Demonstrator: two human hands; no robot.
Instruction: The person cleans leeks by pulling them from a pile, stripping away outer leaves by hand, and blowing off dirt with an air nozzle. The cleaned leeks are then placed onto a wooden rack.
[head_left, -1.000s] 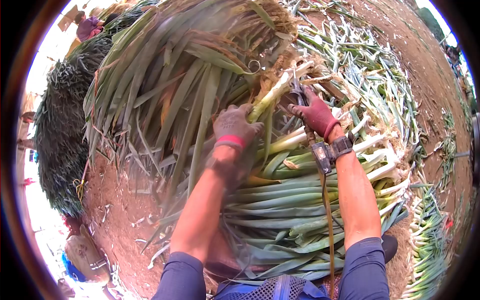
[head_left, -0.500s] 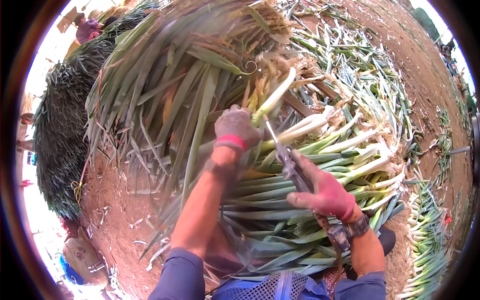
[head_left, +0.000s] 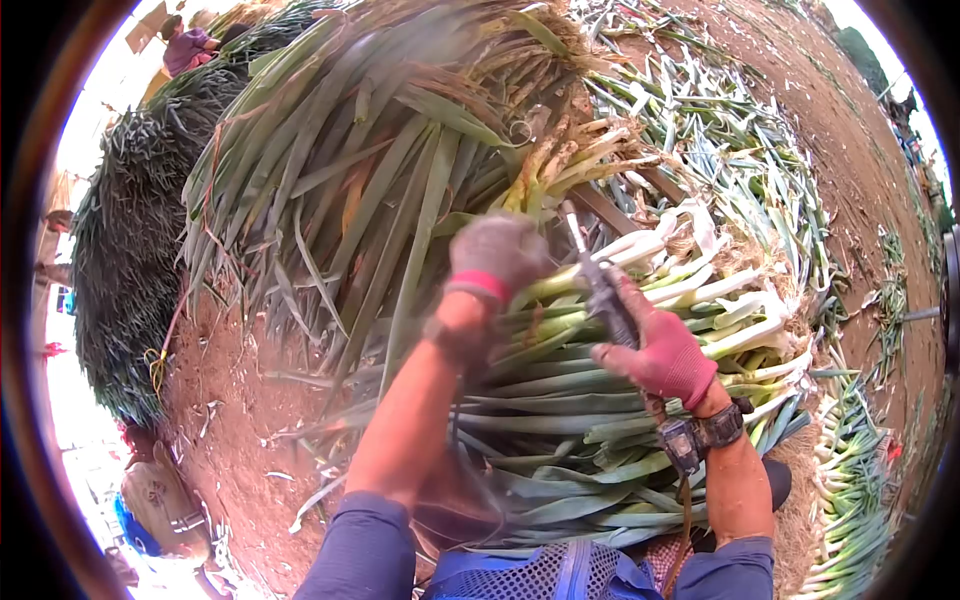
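Observation:
My left hand (head_left: 497, 258), gloved with a pink cuff and smeared by motion, is closed round a leek (head_left: 552, 287) at the upper end of the heap before me; the grip itself is partly blurred. In my right hand (head_left: 660, 350), in a pink glove, is an air blow gun (head_left: 607, 303), its thin metal nozzle pointing up and left. Below both hands lie piled leeks (head_left: 570, 440), white ends and roots to the right, leaves to the left. Yellowish leek stalks (head_left: 560, 165) stick out just above my left hand.
A big bundle of untrimmed leeks (head_left: 330, 150) rises at upper left. Behind it stands a dark green stack (head_left: 140, 260). Stripped leaves (head_left: 710, 130) litter the upper right ground, and a row of leeks (head_left: 850, 490) lies at lower right. A person (head_left: 188, 45) is far off at upper left.
My left hand has moved right and slightly down, and the pale stalk that stood up from it has dropped lower. My right hand with the blow gun has shifted slightly right.

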